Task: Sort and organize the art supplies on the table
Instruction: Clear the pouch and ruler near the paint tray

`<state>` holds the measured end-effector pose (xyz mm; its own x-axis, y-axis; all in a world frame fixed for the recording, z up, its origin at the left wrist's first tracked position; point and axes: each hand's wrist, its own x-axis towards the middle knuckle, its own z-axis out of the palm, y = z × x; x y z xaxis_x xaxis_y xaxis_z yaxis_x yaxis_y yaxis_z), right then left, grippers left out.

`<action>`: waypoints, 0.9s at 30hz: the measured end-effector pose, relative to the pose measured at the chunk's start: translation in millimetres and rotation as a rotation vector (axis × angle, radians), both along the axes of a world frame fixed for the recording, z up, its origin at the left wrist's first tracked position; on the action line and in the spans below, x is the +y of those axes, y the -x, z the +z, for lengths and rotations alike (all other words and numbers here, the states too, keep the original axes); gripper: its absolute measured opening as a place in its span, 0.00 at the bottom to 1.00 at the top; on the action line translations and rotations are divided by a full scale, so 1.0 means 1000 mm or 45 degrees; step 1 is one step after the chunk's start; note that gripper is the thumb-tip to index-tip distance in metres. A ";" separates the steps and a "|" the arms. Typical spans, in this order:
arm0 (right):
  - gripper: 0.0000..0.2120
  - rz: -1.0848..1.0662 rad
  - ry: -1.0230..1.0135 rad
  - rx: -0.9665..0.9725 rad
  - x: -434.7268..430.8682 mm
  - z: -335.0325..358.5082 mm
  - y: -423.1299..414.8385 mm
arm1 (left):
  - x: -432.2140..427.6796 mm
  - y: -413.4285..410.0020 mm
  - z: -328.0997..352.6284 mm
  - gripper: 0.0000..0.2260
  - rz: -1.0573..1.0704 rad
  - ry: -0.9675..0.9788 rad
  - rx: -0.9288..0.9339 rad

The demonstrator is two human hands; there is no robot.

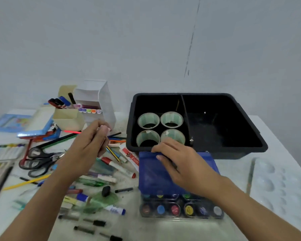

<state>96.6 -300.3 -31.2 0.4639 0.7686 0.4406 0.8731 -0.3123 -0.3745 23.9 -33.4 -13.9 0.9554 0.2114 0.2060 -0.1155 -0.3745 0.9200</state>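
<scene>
Left hand point(89, 146): raised at 9 o'clock from the black bin, fingertips closed together on a small pink piece point(104, 129); too blurred to name.
Right hand point(181, 166): at 6 o'clock from the bin, fingers curled over the far edge of the blue cover point(156, 181), thumb on its top, clamped on that edge.
Blue cover: lies over the far part of the paint set, its far edge against the bin's near wall.
Paint pots point(181, 209): in a clear case at 6 o'clock on the table point(233, 167); near row of six uncovered.
Black bin point(247, 119): at 12 o'clock, split by a divider; left compartment holds four pale green rings point(148, 120), standing two by two.
Loose pens and markers point(111, 166): scattered from 7 to 9 o'clock, under and around the left forearm.
Scissors point(40, 160): two black-handled pairs at 9 o'clock, overlapping.
Glue tube point(130, 157): red and white, just beside the cover's left edge.
Beige holder point(68, 119): at 10 o'clock, markers leaning in it.
White drawer unit point(97, 100): at 11 o'clock, just behind the holder, colour-capped pens in an open tier.
Green mesh pouch point(101, 200): at 7 o'clock, a black oval piece point(106, 190) on its far edge.
White palette point(281, 185): at 4 o'clock, well apart from both hands.
</scene>
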 end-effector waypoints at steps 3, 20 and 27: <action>0.11 0.040 0.004 -0.021 0.054 -0.010 0.008 | 0.035 0.006 0.006 0.08 -0.048 0.102 0.053; 0.05 -0.196 0.203 -0.185 0.201 -0.048 0.046 | 0.140 0.020 0.007 0.07 -0.298 0.078 -0.065; 0.09 -0.311 0.350 -0.375 0.196 -0.041 0.056 | 0.123 0.014 0.011 0.09 -0.360 0.320 -0.115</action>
<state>40.6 -104.3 -72.2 0.5312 0.7592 0.3760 0.8185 -0.5745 0.0037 10.3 89.5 -2.9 0.9636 -0.0031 0.2673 -0.2667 -0.0802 0.9604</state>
